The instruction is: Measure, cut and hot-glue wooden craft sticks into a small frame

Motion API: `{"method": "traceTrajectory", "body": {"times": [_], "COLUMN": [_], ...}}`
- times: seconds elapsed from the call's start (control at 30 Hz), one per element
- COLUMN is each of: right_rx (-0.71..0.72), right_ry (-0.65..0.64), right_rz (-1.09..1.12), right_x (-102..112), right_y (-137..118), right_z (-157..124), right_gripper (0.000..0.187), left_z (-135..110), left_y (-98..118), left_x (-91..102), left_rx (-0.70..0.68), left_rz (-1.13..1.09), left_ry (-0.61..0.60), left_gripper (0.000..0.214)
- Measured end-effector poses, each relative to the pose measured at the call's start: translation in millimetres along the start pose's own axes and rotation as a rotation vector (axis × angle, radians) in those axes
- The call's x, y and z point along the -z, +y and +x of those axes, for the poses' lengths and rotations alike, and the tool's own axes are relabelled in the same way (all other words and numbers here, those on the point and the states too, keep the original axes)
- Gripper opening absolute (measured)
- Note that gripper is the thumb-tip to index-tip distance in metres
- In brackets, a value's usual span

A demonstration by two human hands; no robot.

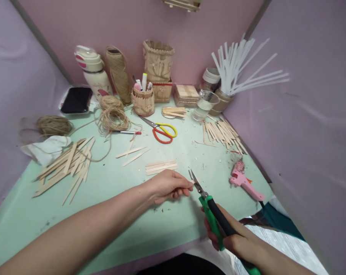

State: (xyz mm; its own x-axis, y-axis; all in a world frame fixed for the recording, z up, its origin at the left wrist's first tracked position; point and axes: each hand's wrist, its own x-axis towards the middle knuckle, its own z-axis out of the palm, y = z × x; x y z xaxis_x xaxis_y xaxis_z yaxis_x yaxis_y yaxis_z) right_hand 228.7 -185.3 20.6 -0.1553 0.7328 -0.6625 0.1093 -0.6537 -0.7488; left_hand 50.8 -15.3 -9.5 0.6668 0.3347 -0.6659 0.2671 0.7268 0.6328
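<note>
Thin pale wooden piece (193, 183), short end showing at the blades of the green-and-black-handled shears (210, 210); left hand (169, 186) blocks the view of any more, its fingertips pinched together on it. Right hand (233, 240) wraps its fingers around the handles. Flat strips (161, 165) just beyond left hand, red-and-yellow scissors (156, 125) farther back, pink glue gun (244, 181) at right, loose stick piles (72, 160) on 2 sides.

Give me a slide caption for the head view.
Right hand holds shears at a wood piece pinched in left hand.
</note>
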Motion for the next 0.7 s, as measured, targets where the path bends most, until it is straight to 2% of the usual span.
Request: {"method": "traceTrajectory", "body": {"times": [0.23, 0.33, 0.4, 0.5, 0.6, 0.7], "right_rx": [-0.058, -0.042, -0.01, 0.055, 0.096, 0.116], "right_ry": [0.125, 0.165, 0.183, 0.244, 0.362, 0.505], "right_rz": [0.309, 0.222, 0.074, -0.085, -0.18, -0.364], "right_x": [-8, 0, 7, 13, 14, 14], "right_y": [-3, -4, -5, -11, -21, -26], "right_z": [-5, -5, -4, 0, 11, 33], "right_gripper": [0.026, 0.017, 0.021, 0.036, 0.048, 0.063], "left_z": [22, 24, 23, 20, 15, 6], "left_y": [14, 10, 4, -3, -5, -4], "left_x": [-14.8, -12.0, -7.7, -0.1, 6.8, 12.9], "left_rx": [0.123, 0.072, -0.083, -0.288, -0.36, -0.397], "left_rz": [0.027, 0.088, 0.15, 0.196, 0.17, 0.137], "left_ry": [-0.087, -0.088, -0.071, -0.007, 0.063, 0.116], "left_gripper": [0.02, 0.023, 0.025, 0.03, 0.035, 0.037]}}
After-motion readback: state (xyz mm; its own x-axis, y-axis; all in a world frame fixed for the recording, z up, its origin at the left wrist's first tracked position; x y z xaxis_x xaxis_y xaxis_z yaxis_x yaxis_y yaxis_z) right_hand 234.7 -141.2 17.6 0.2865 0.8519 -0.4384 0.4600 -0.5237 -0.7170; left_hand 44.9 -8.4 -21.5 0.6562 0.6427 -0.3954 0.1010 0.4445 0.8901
